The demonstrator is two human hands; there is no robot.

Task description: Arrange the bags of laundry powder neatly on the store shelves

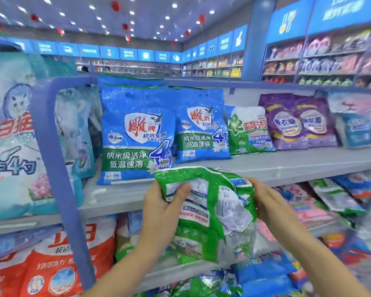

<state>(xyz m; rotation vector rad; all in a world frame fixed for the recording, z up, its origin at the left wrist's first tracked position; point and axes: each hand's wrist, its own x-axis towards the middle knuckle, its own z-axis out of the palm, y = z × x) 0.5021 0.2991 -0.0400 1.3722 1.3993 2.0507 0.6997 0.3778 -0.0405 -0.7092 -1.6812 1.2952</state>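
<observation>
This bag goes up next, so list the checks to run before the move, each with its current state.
1. Grip: left hand and right hand both hold the green bag: ok.
2. Label front faces the aisle: not ok, barcode side faces the person.
3. The matching bag located: ok.
4. Bare shelf in front of it: ok.
5. The green bag intact: cannot tell, crumpled.

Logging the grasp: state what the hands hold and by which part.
The green bag, by its upper sides: left hand at left, right hand at right.
</observation>
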